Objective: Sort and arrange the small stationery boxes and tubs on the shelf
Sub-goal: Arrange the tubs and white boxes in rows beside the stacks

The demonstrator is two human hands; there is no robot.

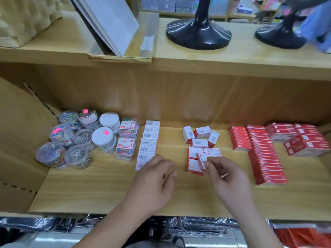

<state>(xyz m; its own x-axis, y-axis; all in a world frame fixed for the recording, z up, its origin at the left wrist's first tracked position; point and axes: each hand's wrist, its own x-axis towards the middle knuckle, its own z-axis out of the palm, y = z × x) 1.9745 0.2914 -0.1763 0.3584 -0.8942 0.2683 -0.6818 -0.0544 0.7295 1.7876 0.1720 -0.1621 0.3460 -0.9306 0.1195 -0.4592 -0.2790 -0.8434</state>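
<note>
Premises are presenting as a stationery shop. A wooden shelf [107,190] is carrying stock in multiples: red boxes [263,158] are standing in ranked rows, small boxes [148,144] are showing barcodes, and clear tubs [71,140] of clips and pins are wearing pink stickers [85,111] (print unreadable). Further racks [166,4] of packaged goods are filling the background, and wrapped packs [179,224] are lying below.

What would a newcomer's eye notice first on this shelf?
Two hands come first: the left hand at the near end of the barcode row, the right hand by the loose boxes in the middle. Then the clear tubs at left and the red stacks at right.
</note>
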